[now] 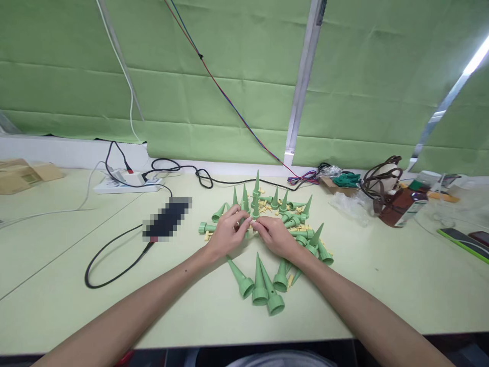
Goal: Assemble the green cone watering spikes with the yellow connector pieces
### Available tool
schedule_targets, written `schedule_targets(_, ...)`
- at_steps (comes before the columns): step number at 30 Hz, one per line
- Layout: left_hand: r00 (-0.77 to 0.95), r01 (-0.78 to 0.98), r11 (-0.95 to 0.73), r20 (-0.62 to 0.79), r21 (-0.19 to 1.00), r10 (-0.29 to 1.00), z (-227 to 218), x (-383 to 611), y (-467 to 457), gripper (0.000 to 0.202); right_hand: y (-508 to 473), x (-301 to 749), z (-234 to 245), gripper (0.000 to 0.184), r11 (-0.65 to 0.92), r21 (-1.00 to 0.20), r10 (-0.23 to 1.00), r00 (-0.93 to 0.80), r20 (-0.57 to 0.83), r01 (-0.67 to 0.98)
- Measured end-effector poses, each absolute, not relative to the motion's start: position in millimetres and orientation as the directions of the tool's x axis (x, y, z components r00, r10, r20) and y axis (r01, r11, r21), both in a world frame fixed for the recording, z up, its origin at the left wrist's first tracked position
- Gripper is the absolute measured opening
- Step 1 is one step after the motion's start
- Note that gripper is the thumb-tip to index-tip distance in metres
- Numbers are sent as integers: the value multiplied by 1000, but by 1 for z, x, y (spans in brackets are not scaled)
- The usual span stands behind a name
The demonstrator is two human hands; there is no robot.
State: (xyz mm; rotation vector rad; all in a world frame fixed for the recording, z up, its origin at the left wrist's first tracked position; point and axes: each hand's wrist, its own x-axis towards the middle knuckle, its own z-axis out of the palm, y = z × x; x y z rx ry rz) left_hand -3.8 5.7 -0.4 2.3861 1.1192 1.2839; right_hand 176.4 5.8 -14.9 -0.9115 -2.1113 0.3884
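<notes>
Left hand (228, 232) and right hand (275, 235) meet among green, cone-shaped plastic spikes (260, 294).
Fingers bend, tips close together; whether they pinch anything cannot be told. Spikes and small pale-yellow plastic pieces (207, 236) surround them on the cream-coloured table (416, 267).

We can't read any txt, nos. or brands here. Far R, we see a pale label (406, 215) on the brown bottle (397, 205), but any print on it's too sm. & blurry for us.
</notes>
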Motion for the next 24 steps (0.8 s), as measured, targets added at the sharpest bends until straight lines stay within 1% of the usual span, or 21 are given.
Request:
schedule_targets(6, 344, 521, -702, 633, 485, 694, -1, -4, 6, 20, 6, 176, -13, 44, 673, -557, 739, -427, 521, 486)
schedule_targets(8, 344, 526, -703, 637, 478, 690, -1, -4, 6, 20, 4, 176, -12, 40, 678, -566, 735, -416, 536, 469)
schedule_targets(11, 325, 537, -697, 645, 476, 691, 0, -3, 5, 20, 2, 176, -10, 23, 696, -583, 718, -397, 572, 419)
schedule_targets(13, 300, 545, -683, 647, 487, 701, 1, -3, 5, 20, 1, 176, -9, 16, 711, -585, 703, -400, 589, 389)
schedule_targets(16, 269, 552, -662, 643, 507, 717, 2, -3, 5, 20, 2, 177, -10, 11, 739, -568, 673, -419, 610, 361)
schedule_targets(20, 279, 541, -667, 639, 512, 717, 1, -3, 5, 21, 3, 177, -11, 6, 747, -548, 664, -413, 623, 376)
schedule_targets(22, 285, 536, -672, 640, 511, 713, 1, -3, 5, 21, 3, 177, -11, 7, 742, -548, 670, -411, 618, 387)
schedule_targets(24, 288, 532, -676, 642, 510, 711, 0, -3, 5, 20, 3, 176, -11, 12, 732, -549, 681, -414, 604, 404)
